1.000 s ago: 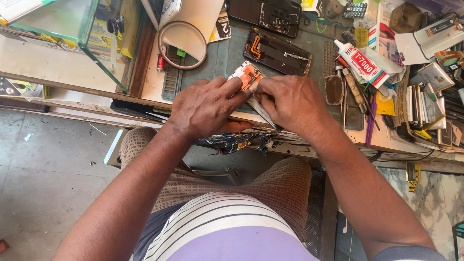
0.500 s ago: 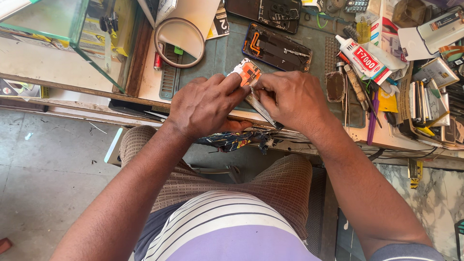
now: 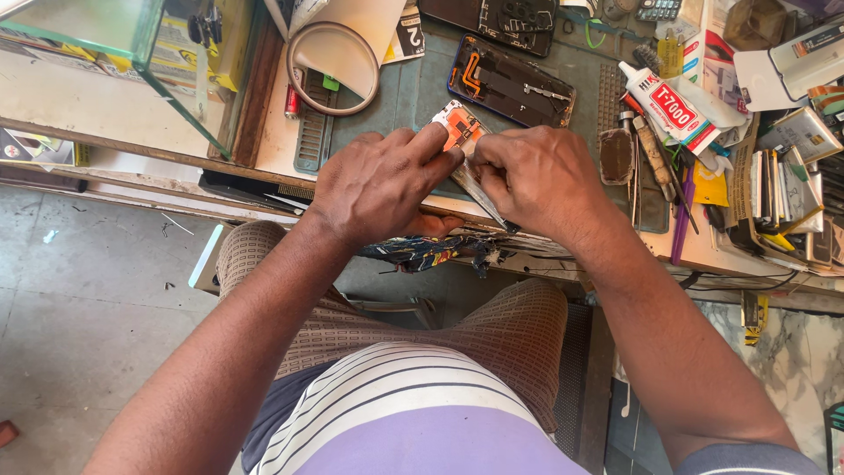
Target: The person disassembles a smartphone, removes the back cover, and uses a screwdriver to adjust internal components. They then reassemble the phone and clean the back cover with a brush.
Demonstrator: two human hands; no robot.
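A white glue tube (image 3: 670, 107) with a red label lies right on the bench (image 3: 396, 97); yellow-and-white boxes (image 3: 782, 189) stand beyond it.

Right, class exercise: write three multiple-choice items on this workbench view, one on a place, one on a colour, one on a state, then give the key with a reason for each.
1. Where does the opened phone shell lie?
A. On the mat beyond both hands
B. On the person's lap
C. On the floor

2. What colour shows on the small phone part held between the hands?
A. Green
B. Orange and white
C. Purple

3. How is the part held?
A. It lies loose on the mat, untouched
B. Only one hand touches it
C. The left hand and right hand both pinch it

Key: 1 A, it rests on the green mat past the fingertips. 2 B, orange patches show on a white frame. 3 C, the fingers of both hands meet on it.
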